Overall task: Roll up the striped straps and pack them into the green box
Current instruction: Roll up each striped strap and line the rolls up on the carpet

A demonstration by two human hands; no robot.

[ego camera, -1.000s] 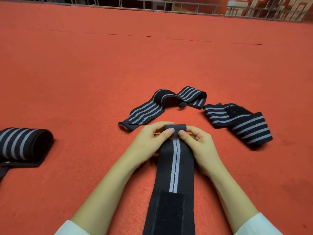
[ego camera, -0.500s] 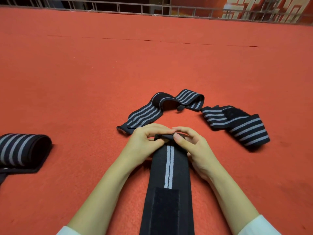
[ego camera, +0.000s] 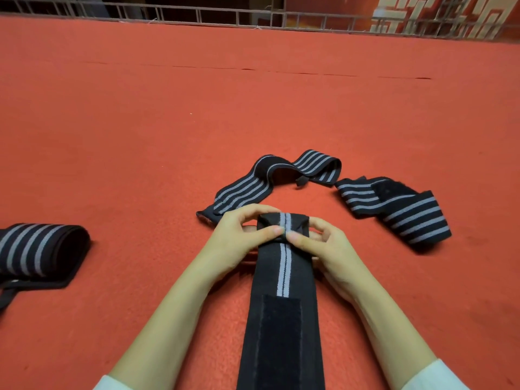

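A black strap (ego camera: 282,280) with a grey centre stripe lies flat in front of me, its far end turned into a small roll (ego camera: 283,222). My left hand (ego camera: 239,237) and my right hand (ego camera: 326,249) pinch that roll from either side, thumbs meeting on top of it. A dark fastening patch covers the strap's near end. Two loose striped straps lie beyond my hands: one arched strap (ego camera: 270,181) and one folded strap (ego camera: 394,206) to the right. Another folded striped strap (ego camera: 36,251) sits at the far left. No green box is in view.
Everything rests on a red carpeted floor (ego camera: 140,122). A metal railing (ego camera: 253,18) runs along the floor's far edge. White sleeves show at the bottom corners.
The strap's far end has been turned over further toward me, so the roll is thicker and its grey stripe now shows on top. Both hands stay on it.
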